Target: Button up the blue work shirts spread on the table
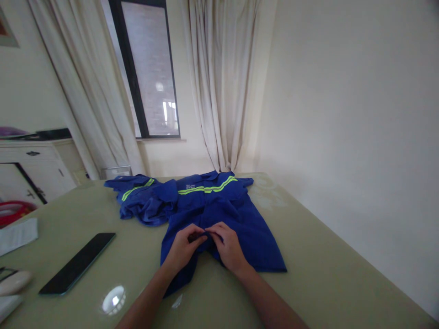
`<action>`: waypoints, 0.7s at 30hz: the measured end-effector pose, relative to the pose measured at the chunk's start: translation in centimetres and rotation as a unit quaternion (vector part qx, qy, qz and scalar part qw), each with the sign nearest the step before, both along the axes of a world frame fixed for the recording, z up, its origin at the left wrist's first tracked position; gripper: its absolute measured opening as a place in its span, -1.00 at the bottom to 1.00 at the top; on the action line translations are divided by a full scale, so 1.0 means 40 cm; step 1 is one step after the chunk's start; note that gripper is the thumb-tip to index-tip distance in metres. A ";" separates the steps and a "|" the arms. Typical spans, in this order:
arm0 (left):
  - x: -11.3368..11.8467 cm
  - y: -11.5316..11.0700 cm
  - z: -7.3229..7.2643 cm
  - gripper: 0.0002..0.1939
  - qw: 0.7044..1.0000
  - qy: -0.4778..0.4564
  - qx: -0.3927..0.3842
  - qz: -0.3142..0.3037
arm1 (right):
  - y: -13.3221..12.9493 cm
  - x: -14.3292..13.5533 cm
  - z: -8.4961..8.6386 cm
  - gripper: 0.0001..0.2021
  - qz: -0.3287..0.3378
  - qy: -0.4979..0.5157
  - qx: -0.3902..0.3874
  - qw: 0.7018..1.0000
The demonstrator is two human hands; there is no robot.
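A blue work shirt [236, 214] with yellow-green reflective stripes across its chest lies spread on the table, collar toward the far edge. At its lower front, my left hand [187, 246] pinches the fabric between thumb and fingers. Close beside it, my right hand [226, 244] pinches the same part of the shirt, the fingertips of both hands nearly meeting. The cloth between them is lifted a little, and the hem parts to either side. Left of this shirt lies a second blue garment [147, 201], crumpled, with a matching stripe.
On the glossy green table [322, 274], a dark tablet-like slab [78, 264] lies to the left. Papers [18, 235], a red basket [15, 211] and a computer mouse [15, 282] are at the far left. A wall [360, 137] borders the table's right side.
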State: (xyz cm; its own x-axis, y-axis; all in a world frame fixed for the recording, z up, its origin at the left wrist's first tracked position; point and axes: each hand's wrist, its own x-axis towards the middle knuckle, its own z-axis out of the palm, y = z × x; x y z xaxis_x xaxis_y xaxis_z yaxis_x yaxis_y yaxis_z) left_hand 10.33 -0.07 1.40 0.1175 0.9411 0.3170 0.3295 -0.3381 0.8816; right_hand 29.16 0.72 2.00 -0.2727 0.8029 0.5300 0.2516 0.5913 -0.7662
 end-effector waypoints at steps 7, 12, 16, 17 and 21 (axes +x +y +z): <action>0.002 -0.001 -0.004 -0.86 0.999 0.014 0.028 0.013 | 0.011 0.001 -0.010 -0.80 0.006 0.037 -0.035 0.999; 0.003 -0.001 -0.001 -0.88 0.997 0.030 0.058 0.033 | 0.010 0.002 -0.010 -0.82 0.010 0.038 -0.065 0.997; 0.003 -0.003 0.000 -0.88 0.997 0.029 0.058 0.035 | 0.006 -0.002 -0.006 -0.78 0.019 0.043 -0.086 0.995; 0.003 -0.004 0.001 -0.88 0.997 0.026 0.058 0.036 | 0.005 -0.003 -0.006 -0.78 0.020 0.043 -0.087 0.995; 0.005 -0.011 0.010 -0.87 0.999 0.020 0.039 0.017 | 0.003 -0.005 -0.009 -0.73 0.009 0.038 -0.079 0.996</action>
